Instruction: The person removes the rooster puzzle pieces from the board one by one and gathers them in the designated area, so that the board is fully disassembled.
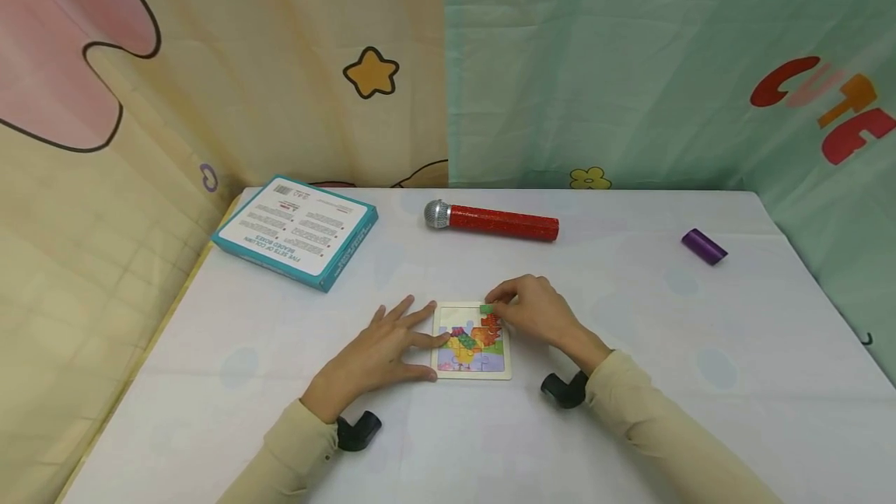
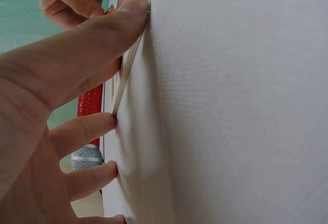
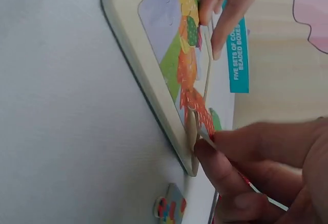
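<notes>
Pinching a red-and-green puzzle piece [image 3: 206, 121] between thumb and fingertip, the right grip [image 1: 535, 309] stands over the upper right corner of the puzzle tray [image 1: 472, 376]; the piece tilts there, probably held by its edge so that it can be turned and seated. The left grip [image 1: 381, 356], fingers spread and holding nothing, touches the tray's left side with thumb and fingertips, apparently to brace it. The recess is partly filled; its pale upper left looks unfilled. Just beyond the tray's edge, a loose piece [image 3: 171, 206] lies on the bench [image 1: 448, 442], likely within easy reach. Farther out, the box [image 1: 297, 232] sits back left, the red microphone [image 1: 493, 222] behind the tray and the purple cylinder [image 1: 705, 246] back right, seemingly parked outside the working area.
</notes>
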Demonstrator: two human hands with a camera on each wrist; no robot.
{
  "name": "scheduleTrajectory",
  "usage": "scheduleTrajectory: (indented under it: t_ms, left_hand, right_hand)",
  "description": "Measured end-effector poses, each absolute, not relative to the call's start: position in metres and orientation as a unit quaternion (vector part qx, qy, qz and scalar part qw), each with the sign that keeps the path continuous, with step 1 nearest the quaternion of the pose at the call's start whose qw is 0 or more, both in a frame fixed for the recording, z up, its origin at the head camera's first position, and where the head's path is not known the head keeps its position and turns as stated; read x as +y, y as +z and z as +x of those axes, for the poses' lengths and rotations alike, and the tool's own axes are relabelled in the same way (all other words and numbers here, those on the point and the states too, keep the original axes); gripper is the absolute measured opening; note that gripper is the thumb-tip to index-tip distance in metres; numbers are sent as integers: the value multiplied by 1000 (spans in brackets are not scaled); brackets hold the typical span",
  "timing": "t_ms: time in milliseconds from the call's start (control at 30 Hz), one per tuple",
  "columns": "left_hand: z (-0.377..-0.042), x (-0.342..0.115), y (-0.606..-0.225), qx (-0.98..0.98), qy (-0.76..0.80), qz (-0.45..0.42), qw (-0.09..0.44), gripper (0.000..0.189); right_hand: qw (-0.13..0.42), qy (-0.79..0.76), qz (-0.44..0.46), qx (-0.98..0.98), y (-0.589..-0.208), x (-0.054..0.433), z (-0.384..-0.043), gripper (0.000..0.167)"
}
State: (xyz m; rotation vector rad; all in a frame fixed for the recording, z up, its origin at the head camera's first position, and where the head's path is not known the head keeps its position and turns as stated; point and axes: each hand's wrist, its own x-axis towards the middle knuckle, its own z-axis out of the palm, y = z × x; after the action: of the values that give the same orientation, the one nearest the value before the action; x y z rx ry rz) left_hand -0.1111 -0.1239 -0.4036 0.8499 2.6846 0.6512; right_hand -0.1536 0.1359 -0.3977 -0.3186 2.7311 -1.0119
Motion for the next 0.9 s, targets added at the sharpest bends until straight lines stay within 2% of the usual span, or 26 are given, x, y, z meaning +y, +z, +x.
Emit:
scheduleTrajectory:
  t_ms: [233,467,900]
  left_hand:
    - [-112,-123,-402,923,219,288,133,55]
    - [-111,-123,-405,923,220,286,129,55]
    - [-110,-123,-406,923,223,289,123,55]
  right_hand:
    - [120,-389,-80,910,-394,144,-152,15]
    - [157,-440,-39,883,-397,160,-154,16]
    - [159,-419,16,894,-394,227,-144,22]
